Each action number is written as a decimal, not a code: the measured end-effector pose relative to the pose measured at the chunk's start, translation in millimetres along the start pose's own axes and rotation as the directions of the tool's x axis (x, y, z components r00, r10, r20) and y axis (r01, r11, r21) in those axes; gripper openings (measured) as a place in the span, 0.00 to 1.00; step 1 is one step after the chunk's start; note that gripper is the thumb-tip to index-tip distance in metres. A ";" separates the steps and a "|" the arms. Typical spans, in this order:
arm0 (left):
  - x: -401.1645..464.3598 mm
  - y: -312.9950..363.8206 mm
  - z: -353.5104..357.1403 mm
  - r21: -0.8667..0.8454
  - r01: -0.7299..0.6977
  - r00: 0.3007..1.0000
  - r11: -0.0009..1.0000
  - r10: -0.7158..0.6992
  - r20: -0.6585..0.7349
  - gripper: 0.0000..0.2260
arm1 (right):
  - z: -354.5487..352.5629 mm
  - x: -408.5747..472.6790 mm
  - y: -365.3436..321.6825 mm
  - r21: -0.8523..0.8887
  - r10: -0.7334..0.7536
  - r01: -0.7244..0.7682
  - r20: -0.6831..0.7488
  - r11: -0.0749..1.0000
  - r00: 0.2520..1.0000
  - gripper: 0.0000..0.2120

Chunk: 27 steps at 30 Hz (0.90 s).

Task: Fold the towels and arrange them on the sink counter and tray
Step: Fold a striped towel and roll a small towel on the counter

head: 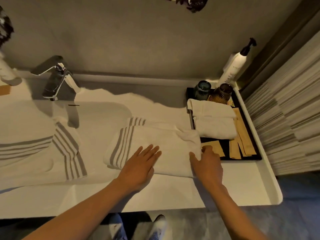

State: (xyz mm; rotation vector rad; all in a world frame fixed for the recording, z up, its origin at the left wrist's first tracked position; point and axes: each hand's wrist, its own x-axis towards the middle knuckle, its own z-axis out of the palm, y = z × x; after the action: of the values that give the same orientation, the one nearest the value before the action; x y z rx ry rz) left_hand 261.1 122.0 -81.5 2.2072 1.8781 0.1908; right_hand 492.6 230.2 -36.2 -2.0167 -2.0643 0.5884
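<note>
A white towel with grey stripes (155,141) lies folded on the white sink counter (242,184), just left of the black tray (252,135). My left hand (140,167) rests flat on the towel's near part, fingers spread. My right hand (206,163) pinches the towel's right end at the tray's near left corner. Two plain white folded towels (214,118) lie side by side in the tray. Another striped towel (34,153) lies spread over the sink basin at the left.
A chrome faucet (57,80) stands at the back left. In the tray's far end are two dark cups (214,91), with tan paper packets (242,144) along its right side. A white pump bottle (233,66) stands in the corner. A tiled wall (285,118) is right.
</note>
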 end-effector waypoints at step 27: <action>6.4 -5.9 -31.3 0.153 0.054 0.993 0.987 -0.037 -0.110 0.17 | -11.8 1.2 -58.5 0.496 0.233 -0.500 0.504 0.710 0.832 0.21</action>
State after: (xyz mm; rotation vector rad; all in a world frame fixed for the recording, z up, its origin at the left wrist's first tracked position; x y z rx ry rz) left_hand 248.6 132.2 -53.3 2.2936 2.0637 0.1612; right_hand 444.1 233.5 -1.6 -1.9933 -1.3016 1.6470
